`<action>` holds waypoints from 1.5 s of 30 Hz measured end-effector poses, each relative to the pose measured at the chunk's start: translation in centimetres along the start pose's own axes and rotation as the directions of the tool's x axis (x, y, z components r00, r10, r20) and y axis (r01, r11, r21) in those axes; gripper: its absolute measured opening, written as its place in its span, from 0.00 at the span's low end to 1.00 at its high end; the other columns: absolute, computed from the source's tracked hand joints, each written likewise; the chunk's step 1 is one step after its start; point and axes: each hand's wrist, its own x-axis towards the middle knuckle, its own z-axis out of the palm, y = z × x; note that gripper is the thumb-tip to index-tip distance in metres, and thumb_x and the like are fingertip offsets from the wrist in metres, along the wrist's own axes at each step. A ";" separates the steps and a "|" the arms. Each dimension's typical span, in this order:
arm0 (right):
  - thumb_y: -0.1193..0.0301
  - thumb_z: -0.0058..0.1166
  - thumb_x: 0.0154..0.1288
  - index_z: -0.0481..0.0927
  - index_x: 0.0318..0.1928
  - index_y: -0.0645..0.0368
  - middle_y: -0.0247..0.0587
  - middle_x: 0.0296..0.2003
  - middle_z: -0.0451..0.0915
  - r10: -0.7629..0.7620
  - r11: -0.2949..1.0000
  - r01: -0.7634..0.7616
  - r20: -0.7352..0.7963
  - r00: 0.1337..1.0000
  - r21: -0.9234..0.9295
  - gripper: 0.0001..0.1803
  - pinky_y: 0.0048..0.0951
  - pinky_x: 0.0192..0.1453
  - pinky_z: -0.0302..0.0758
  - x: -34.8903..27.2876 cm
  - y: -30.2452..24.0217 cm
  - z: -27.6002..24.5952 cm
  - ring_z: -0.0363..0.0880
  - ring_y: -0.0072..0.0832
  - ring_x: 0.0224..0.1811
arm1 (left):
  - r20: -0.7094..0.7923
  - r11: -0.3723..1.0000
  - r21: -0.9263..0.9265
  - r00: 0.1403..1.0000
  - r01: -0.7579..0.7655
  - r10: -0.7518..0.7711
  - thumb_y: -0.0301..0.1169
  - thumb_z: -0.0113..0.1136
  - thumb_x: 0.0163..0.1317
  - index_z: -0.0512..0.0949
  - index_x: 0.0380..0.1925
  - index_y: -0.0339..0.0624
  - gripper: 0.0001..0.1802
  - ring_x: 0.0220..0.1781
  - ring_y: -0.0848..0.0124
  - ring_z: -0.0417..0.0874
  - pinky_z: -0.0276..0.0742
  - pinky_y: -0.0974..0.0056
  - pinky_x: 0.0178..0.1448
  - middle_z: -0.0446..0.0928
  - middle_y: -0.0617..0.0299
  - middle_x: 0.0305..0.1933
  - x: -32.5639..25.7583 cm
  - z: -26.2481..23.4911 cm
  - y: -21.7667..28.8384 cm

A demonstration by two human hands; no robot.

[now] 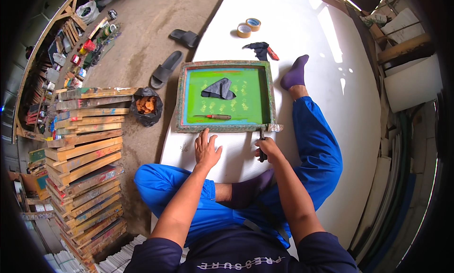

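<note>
In front of me a wooden screen-printing frame [180, 100] with green mesh lies on a white board. A folded dark grey cloth [219, 89] and a slim brown-handled tool with a red part [218, 117] rest on the mesh, among pale yellow star-like marks. My left hand [206, 151] has its fingers spread, its fingertips at the frame's near edge. With my right hand [269, 148] I grip a black-handled tool [262, 146], its upper end at the near edge by the right corner. Its exact kind is unclear. A pale, ragged strip [275, 127] sticks out at that corner.
Two tape rolls [244, 31] and a black cloth [258, 49] beside a red-handled tool [273, 54] lie farther up the white board [326, 131]. Left of it are grey slides [167, 69], a black bag [146, 107] with orange-brown scraps and a tall stack of wooden frames [85, 154].
</note>
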 end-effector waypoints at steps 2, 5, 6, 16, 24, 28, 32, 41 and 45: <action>0.70 0.56 0.64 0.79 0.42 0.74 0.48 0.26 0.78 0.005 1.000 -0.005 0.004 1.000 -0.010 0.15 0.39 0.22 0.77 0.1 -0.3 0.1 0.81 0.37 0.22 | 0.004 1.000 -0.008 1.000 0.003 -0.003 0.42 0.73 0.57 0.79 0.58 0.49 0.29 0.79 0.49 0.58 0.56 0.45 0.78 0.58 0.51 0.78 -0.1 0.0 -0.2; 0.70 0.56 0.65 0.79 0.42 0.74 0.49 0.26 0.79 0.043 0.999 -0.043 -0.014 0.999 -0.030 0.15 0.40 0.20 0.76 -0.2 -1.0 0.5 0.81 0.37 0.21 | 0.004 1.000 -0.026 1.000 -0.001 0.001 0.42 0.73 0.57 0.80 0.57 0.49 0.28 0.79 0.49 0.57 0.56 0.45 0.78 0.57 0.51 0.78 -0.3 0.0 -0.3; 0.70 0.56 0.65 0.79 0.42 0.74 0.49 0.27 0.78 0.054 0.998 -0.055 -0.023 0.998 -0.037 0.15 0.41 0.20 0.76 0.0 -1.0 0.6 0.81 0.38 0.21 | 0.004 1.000 -0.031 1.000 0.001 -0.001 0.42 0.73 0.57 0.80 0.56 0.48 0.27 0.79 0.49 0.57 0.56 0.45 0.78 0.57 0.51 0.78 -0.3 0.0 -0.3; 0.72 0.56 0.66 0.78 0.42 0.73 0.49 0.27 0.76 0.080 0.992 -0.090 -0.098 0.992 -0.094 0.13 0.43 0.19 0.77 0.8 -0.7 1.2 0.81 0.40 0.20 | -0.004 0.998 -0.064 1.000 -0.023 0.023 0.42 0.72 0.57 0.81 0.55 0.48 0.26 0.80 0.49 0.57 0.56 0.45 0.79 0.58 0.49 0.78 -0.4 0.0 -0.8; 0.72 0.55 0.67 0.79 0.43 0.72 0.48 0.26 0.76 0.103 0.981 -0.124 -0.140 0.985 -0.152 0.13 0.44 0.19 0.77 0.4 -1.6 1.7 0.81 0.41 0.20 | 0.002 0.996 -0.084 1.000 -0.021 0.021 0.41 0.72 0.57 0.82 0.54 0.47 0.25 0.80 0.48 0.57 0.57 0.44 0.79 0.57 0.49 0.79 -0.5 0.2 -0.9; 0.73 0.50 0.65 0.78 0.41 0.72 0.50 0.26 0.79 0.119 0.986 -0.137 -0.172 0.978 -0.095 0.12 0.40 0.17 0.75 0.6 -1.6 2.3 0.81 0.37 0.20 | 0.004 0.996 -0.089 1.000 -0.020 0.021 0.41 0.72 0.57 0.82 0.53 0.47 0.24 0.80 0.47 0.56 0.57 0.44 0.79 0.57 0.48 0.79 -0.5 0.2 -0.8; 0.75 0.48 0.64 0.78 0.37 0.70 0.48 0.24 0.78 0.116 0.979 -0.153 -0.250 0.961 -0.134 0.09 0.38 0.17 0.74 -0.1 -1.8 3.2 0.79 0.35 0.19 | 0.007 0.994 -0.104 1.000 -0.022 0.023 0.41 0.72 0.57 0.82 0.52 0.46 0.23 0.80 0.47 0.56 0.58 0.44 0.78 0.56 0.48 0.79 -0.5 0.3 -1.0; 0.76 0.46 0.64 0.79 0.35 0.68 0.45 0.22 0.77 0.068 0.977 -0.123 -0.292 0.954 -0.174 0.09 0.37 0.17 0.72 -0.3 -1.4 2.9 0.77 0.32 0.17 | 0.001 0.997 -0.075 1.000 0.005 -0.005 0.41 0.73 0.57 0.82 0.51 0.49 0.22 0.80 0.47 0.55 0.61 0.43 0.76 0.56 0.50 0.79 -0.4 0.7 -0.7; 0.77 0.46 0.64 0.78 0.34 0.67 0.44 0.22 0.76 0.054 0.992 -0.079 -0.230 0.972 -0.097 0.07 0.37 0.16 0.70 0.0 -0.6 2.6 0.75 0.32 0.16 | 0.013 0.997 -0.079 1.000 0.016 -0.015 0.41 0.73 0.57 0.82 0.51 0.48 0.23 0.81 0.47 0.55 0.60 0.43 0.76 0.56 0.50 0.79 -0.3 0.6 -0.6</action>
